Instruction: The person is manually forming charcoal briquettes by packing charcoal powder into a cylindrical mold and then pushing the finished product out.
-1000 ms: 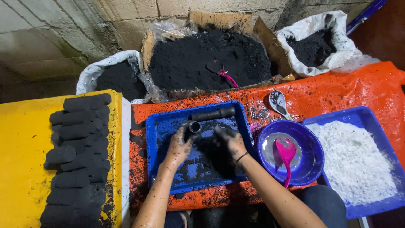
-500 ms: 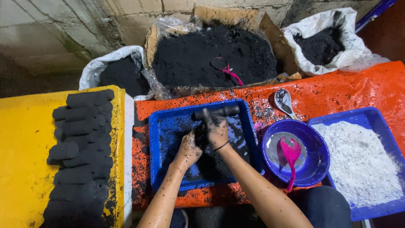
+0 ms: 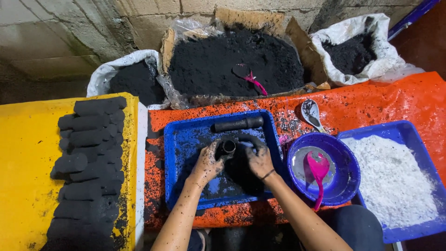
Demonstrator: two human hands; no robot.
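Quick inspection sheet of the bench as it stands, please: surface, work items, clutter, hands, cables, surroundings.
Surface: orange table cover, speckled black.
Job's things: blue tray holding black powder; short upright black tube; black rod lying at the tray's back.
Clutter: purple bowl with pink scoop; metal spoon; blue tray of white powder.
Hands: left hand and right hand flank the tube, fingers blackened.
Cables: nothing seen.
Surroundings: black briquettes on yellow board; sacks and box of black powder; concrete wall.

Pink spoon (image 3: 318, 169) lies in purple bowl (image 3: 346, 179).
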